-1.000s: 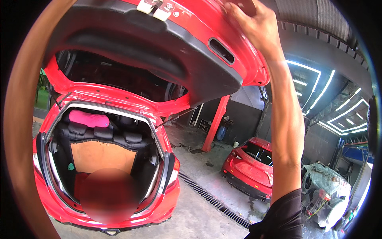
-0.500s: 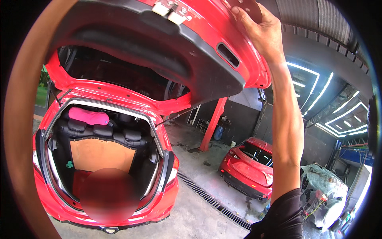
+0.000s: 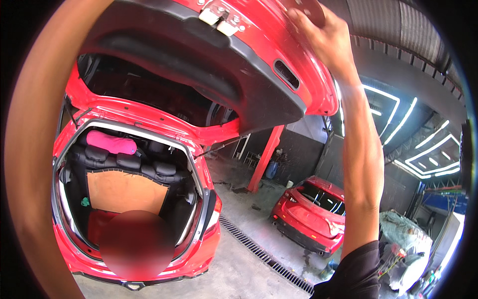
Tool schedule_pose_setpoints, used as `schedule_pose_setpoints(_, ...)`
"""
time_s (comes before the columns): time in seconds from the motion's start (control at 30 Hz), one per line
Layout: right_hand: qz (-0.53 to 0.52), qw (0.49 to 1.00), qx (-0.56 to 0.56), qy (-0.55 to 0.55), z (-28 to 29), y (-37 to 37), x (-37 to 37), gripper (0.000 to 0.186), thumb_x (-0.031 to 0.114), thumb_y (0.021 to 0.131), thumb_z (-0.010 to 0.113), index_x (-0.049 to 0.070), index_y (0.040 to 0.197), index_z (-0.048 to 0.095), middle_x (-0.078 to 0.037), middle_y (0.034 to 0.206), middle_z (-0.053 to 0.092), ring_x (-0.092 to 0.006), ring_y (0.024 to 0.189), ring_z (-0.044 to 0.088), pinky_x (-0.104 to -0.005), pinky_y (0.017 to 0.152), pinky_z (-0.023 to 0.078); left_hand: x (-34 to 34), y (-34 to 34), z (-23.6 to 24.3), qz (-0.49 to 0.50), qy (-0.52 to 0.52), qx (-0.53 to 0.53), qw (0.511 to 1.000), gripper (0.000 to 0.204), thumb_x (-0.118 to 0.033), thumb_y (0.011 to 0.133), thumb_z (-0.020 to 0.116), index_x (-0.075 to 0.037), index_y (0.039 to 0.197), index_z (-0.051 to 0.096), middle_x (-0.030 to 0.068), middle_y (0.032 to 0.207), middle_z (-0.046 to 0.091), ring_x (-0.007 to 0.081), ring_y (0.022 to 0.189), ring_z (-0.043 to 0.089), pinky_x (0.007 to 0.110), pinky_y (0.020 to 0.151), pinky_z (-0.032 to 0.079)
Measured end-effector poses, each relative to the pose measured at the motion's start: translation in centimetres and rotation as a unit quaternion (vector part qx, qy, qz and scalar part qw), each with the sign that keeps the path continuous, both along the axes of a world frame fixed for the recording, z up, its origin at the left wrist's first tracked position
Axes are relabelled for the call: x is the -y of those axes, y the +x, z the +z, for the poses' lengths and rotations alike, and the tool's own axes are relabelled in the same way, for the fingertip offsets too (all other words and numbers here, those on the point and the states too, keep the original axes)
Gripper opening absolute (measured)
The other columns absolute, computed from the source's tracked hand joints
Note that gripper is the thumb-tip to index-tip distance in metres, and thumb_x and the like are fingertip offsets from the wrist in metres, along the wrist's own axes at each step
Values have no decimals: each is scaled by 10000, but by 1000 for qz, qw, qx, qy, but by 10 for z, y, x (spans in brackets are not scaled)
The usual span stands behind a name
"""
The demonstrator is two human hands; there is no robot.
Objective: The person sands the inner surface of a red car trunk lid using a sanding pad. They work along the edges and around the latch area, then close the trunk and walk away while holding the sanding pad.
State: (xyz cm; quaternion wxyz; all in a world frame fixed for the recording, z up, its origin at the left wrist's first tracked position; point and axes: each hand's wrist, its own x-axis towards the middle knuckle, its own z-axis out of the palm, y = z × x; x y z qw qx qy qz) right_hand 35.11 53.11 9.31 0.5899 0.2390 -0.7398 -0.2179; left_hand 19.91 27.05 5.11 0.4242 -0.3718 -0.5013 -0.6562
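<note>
The tailgate [image 3: 269, 30] of a red hatchback stands raised above me, its black inner trim [image 3: 199, 65] and white latch [image 3: 219, 21] facing me. At its upper right edge my right hand [image 3: 331, 42] is closed, thumb on the near side and fingers mostly hidden behind. By the thumb shows a brownish-red part with round holes [image 3: 311, 9]; whether it belongs to the tailgate I cannot tell. My left forearm [image 3: 35, 124] rises along the left side, and its hand is beyond the upper edge. Below gapes the boot, with a tan board [image 3: 127, 192] against the black seat backs.
A pink rolled item [image 3: 110, 143] lies above the rear headrests. A blurred patch covers the lower boot. Right of the car run a floor drain grate [image 3: 264, 254], a red post [image 3: 264, 162] and another red car [image 3: 311, 212]. A plastic-draped vehicle [image 3: 408, 239] stands farther right.
The raised tailgate and my right hand have shifted only slightly in view. My left forearm appears a little farther right at its top. The right hand keeps its closed hold at the edge.
</note>
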Motion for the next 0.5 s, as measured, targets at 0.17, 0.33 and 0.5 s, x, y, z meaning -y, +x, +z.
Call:
schedule_pose_setpoints(0.17, -62, 995, -56, -45, -2, -2, -4, 446, 344, 1051, 794, 40, 1375, 756, -83, 1135, 842, -106, 1032, 736, -308, 941, 587, -5, -40, 16, 182, -38, -180, 966, 956, -711, 1133, 239, 86, 1148, 766, 303, 1267, 746, 449, 1121, 719, 537, 1066, 508)
schedule_pose_setpoints(0.33, -31, 996, -46, 72, 9, 2, -5, 421, 323, 1050, 794, 30, 1351, 761, -95, 1048, 829, -85, 943, 705, -316, 865, 590, 8, -18, -12, 159, -11, -170, 972, 1003, -754, 1116, 241, 103, 1075, 761, 322, 1100, 762, 431, 1081, 724, 524, 1037, 510)
schedule_pose_setpoints(0.5, -59, 996, -66, 33, 1, 17, -26, 413, 359, 1037, 797, 59, 1320, 786, -104, 1054, 813, -178, 975, 776, -349, 876, 595, 2, -20, 5, 180, -39, -164, 969, 980, -734, 1128, 255, 100, 1065, 767, 325, 1108, 764, 441, 1110, 714, 508, 1055, 505)
